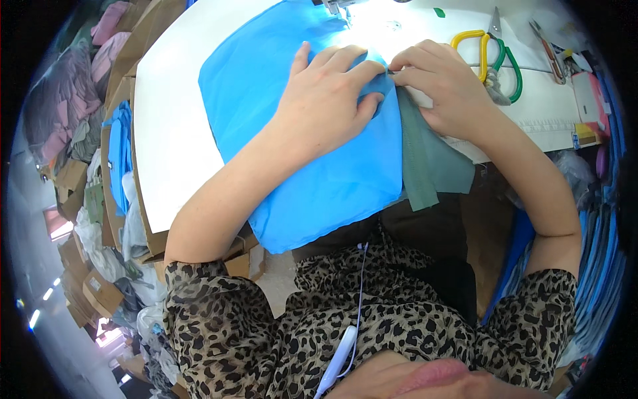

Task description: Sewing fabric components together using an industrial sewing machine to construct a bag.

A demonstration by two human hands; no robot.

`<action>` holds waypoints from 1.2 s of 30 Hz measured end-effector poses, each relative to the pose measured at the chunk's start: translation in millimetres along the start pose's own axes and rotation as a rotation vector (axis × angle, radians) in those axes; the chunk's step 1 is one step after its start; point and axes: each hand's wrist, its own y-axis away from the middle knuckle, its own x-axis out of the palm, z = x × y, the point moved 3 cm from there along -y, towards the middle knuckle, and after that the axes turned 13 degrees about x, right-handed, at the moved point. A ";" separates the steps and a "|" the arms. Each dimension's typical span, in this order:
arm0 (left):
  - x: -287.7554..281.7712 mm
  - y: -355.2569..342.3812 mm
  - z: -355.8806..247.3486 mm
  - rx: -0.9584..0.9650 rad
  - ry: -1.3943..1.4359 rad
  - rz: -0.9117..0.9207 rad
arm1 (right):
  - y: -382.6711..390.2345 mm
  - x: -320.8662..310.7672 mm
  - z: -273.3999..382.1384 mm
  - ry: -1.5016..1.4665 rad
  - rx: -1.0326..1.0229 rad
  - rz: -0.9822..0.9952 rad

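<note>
Two hands, both on fabric. Left hand [329, 93] lies flat, fingers slightly spread, pressing down on one blue fabric piece [292, 133]. Right hand [442, 83] has fingers curled, pinching the blue edge where it meets one grey-green strip [419, 159].

Blue piece lies on the white desk [173, 133], near end hanging over the front edge; long axis runs from the person away toward the sewing machine foot [335, 8] at the top. Strip runs parallel along its right side, near end pointing at the person.

Right of the hands: two scissors, one yellow-handled [473, 46], one green-handled [512, 70], touching each other. One small snipper [548, 50] further right. Cardboard boxes [86, 292] stacked at left, count unclear.
</note>
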 end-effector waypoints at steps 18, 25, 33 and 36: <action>8.3 -9.9 48.2 0.007 -0.089 0.115 | -25.7 21.7 8.3 0.310 0.082 -0.020; 9.4 -5.6 42.0 0.087 -0.294 -0.045 | -26.0 28.1 -3.8 0.242 0.111 -0.019; 1.0 15.7 54.3 -0.020 0.418 0.011 | -13.0 7.5 4.3 0.047 -0.018 0.124; 4.5 14.1 50.2 0.011 0.380 -0.019 | -7.1 5.2 0.8 0.042 -0.070 0.098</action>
